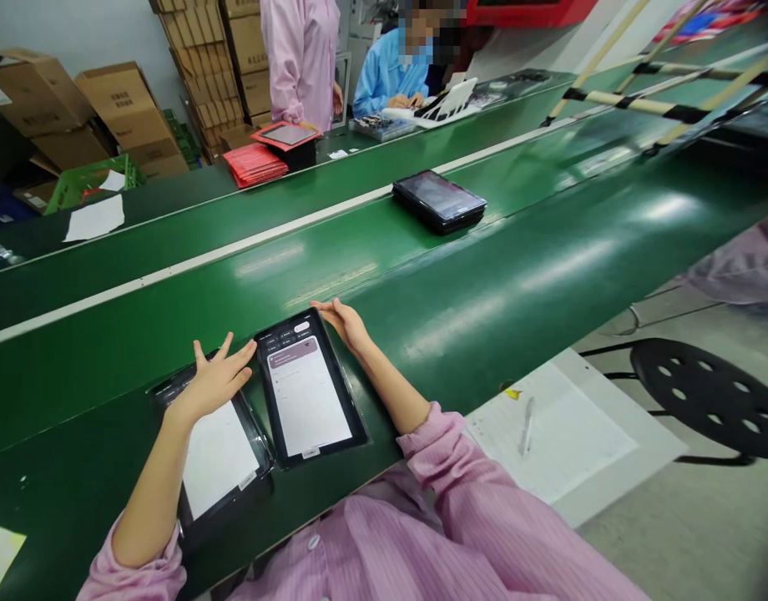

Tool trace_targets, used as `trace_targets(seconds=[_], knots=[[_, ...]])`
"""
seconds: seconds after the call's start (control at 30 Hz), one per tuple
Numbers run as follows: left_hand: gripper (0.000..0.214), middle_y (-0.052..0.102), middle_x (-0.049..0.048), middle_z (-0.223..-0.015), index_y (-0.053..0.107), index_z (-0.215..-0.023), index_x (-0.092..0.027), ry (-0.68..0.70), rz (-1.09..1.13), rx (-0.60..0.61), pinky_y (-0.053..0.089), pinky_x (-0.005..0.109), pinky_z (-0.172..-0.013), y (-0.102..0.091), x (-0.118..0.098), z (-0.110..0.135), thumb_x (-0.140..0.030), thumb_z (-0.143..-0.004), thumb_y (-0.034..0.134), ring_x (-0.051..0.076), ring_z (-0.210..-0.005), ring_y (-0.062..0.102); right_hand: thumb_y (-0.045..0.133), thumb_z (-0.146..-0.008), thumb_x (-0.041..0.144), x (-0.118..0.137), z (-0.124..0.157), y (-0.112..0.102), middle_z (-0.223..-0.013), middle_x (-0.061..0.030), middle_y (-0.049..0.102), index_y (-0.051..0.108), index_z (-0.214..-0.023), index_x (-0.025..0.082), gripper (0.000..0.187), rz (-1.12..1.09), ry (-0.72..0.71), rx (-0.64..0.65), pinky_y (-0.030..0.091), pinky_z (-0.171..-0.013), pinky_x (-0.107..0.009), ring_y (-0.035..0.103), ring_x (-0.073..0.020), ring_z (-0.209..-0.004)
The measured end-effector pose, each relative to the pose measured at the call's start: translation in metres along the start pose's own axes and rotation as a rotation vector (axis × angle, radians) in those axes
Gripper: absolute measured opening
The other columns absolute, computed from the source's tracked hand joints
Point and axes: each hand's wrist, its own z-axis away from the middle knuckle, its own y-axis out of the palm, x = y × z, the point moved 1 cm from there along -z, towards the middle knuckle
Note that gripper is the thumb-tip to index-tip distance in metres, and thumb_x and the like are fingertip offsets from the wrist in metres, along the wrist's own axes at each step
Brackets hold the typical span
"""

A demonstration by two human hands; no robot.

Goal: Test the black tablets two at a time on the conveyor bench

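Two tablets with lit screens lie side by side on the green bench in front of me. The right tablet [312, 401] shows a white page with a dark strip of icons at its top. My left hand [214, 382] is over the upper part of the left tablet [224, 459], fingers spread, their tips reaching the right tablet's upper left edge. My right hand [345, 324] rests at the right tablet's upper right corner, fingers stretched out along its edge. Neither hand is wrapped round anything.
A stack of dark tablets [439, 200] sits farther along the green bench [522, 275]. Red sleeves [255, 165] lie across the divider, near two people. A white board with papers [559, 426] and a black stool [713, 396] are at my right. Cardboard boxes [124, 113] stand behind.
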Motion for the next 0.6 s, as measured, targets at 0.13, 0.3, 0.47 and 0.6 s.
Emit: trace_targets(seconds=[0.13,0.3,0.47,0.6], knots=[[0.059,0.021,-0.0002,-0.164,0.013,-0.158,-0.039,-0.025,0.009,0.009,-0.013,0.08,-0.106,0.0,0.003,0.001,-0.059,-0.103,0.016,0.039,-0.153,0.004,0.055,-0.078,0.079,0.002,0.003,0.003,-0.114,-0.0108,0.074,0.077,-0.088,0.021,0.063,0.066,-0.056,0.021,0.041,-0.109,-0.047,0.061,-0.0321,-0.122],[0.06,0.027,0.006,-0.164,0.017,-0.159,-0.04,-0.195,0.069,-0.046,0.014,0.072,-0.114,-0.012,0.034,0.012,-0.056,-0.102,0.026,0.04,-0.15,0.024,0.044,-0.093,0.067,0.003,0.008,-0.001,-0.119,-0.0093,0.07,0.078,-0.098,0.025,0.054,0.725,-0.348,-0.054,0.038,-0.11,-0.048,0.058,-0.0294,-0.121],[0.069,0.062,0.0078,-0.138,0.01,-0.161,-0.032,-0.225,0.336,-0.018,0.048,0.038,-0.1,-0.019,0.07,0.024,-0.05,-0.099,0.036,0.026,-0.122,0.062,0.041,-0.099,0.047,0.001,0.015,0.001,-0.128,-0.0085,0.063,0.082,-0.086,0.028,0.047,0.95,-0.519,0.126,0.041,-0.105,-0.05,0.058,-0.0295,-0.118],[0.072,0.06,0.0063,-0.141,0.008,-0.161,-0.033,-0.191,0.39,-0.018,0.047,0.034,-0.098,-0.015,0.072,0.02,-0.046,-0.098,0.041,0.025,-0.121,0.062,0.043,-0.099,0.041,0.0,0.015,-0.001,-0.125,-0.0087,0.065,0.082,-0.09,0.027,0.042,0.945,-0.564,0.107,0.044,-0.101,-0.05,0.059,-0.0291,-0.114]])
